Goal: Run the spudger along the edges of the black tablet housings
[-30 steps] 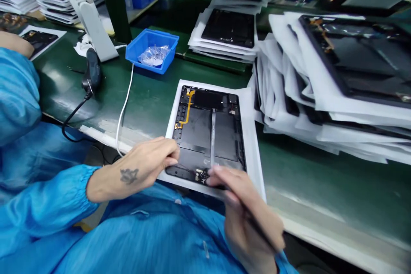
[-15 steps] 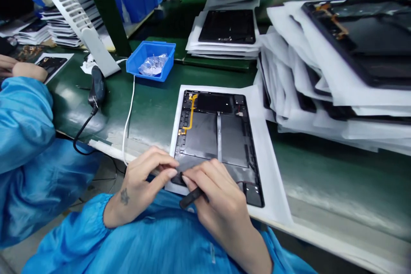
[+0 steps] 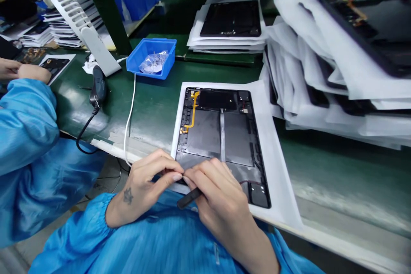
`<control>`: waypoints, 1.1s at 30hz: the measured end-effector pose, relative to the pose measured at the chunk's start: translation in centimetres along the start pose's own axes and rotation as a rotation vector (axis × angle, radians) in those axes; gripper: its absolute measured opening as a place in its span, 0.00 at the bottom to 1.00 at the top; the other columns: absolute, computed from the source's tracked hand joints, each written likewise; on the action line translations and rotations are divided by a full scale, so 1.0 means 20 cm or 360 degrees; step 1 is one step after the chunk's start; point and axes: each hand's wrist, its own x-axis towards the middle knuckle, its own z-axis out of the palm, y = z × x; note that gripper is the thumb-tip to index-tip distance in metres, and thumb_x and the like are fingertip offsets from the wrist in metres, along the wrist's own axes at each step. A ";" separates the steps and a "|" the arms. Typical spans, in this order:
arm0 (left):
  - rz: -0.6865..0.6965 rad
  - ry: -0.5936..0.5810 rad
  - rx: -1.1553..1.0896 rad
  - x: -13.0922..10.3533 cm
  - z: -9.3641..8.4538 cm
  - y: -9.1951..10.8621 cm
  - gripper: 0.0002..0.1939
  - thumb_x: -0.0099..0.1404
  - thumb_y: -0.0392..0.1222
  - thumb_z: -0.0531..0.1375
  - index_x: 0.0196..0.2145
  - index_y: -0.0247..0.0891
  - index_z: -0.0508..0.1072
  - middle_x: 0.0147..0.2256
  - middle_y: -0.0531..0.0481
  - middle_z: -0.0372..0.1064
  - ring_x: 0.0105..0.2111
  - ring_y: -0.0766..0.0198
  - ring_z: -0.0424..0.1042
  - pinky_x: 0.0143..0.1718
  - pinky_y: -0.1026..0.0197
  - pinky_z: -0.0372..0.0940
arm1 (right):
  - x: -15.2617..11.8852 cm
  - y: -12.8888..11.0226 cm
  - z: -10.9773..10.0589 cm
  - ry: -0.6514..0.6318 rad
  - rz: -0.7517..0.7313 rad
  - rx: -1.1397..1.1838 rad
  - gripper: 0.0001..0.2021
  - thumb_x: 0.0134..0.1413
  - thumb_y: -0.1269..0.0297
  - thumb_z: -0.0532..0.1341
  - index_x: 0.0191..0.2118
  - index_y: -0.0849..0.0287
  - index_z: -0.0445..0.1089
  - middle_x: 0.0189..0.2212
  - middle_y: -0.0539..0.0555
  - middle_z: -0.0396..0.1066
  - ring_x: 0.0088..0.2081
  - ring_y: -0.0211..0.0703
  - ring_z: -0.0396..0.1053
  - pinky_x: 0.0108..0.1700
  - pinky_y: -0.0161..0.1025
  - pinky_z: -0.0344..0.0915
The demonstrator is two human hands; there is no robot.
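An opened tablet [image 3: 205, 132] lies with its inner parts showing on a white foam sheet [image 3: 281, 184] at the bench's front edge. An orange-yellow flex cable [image 3: 194, 111] runs down its left side. At the tablet's near left corner, my left hand [image 3: 147, 184] pinches thumb and fingers together; whatever is between them is too small to make out. My right hand [image 3: 221, 192] is closed around a black stick-like tool [image 3: 189, 198], whose blunt end sticks out toward me. The right fingertips meet the left ones at the corner and hide that spot.
Stacked tablet parts between white sheets [image 3: 321, 77] rise at the right, with another stack [image 3: 229, 19] behind. A blue bin [image 3: 133, 62] holds clear plastic bags. Left of it are a white stand [image 3: 96, 47], a black corded tool [image 3: 98, 85] and a co-worker's blue sleeve [image 3: 28, 111].
My fingertips have drawn closer together at the tablet's corner, my left hand shifting slightly right. The black tool remains in my right hand. The view has shifted slightly.
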 end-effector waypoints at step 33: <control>0.0512 -0.0045 0.0856 -0.13 -0.09 -0.07 0.21 0.70 0.27 0.58 0.59 0.33 0.70 0.41 0.42 0.76 0.42 0.60 0.75 0.43 0.59 0.73 | -0.03 0.02 -0.06 -0.0171 -0.0510 -0.0683 0.17 0.67 0.77 0.50 0.50 0.68 0.75 0.44 0.60 0.78 0.35 0.46 0.63 0.37 0.46 0.58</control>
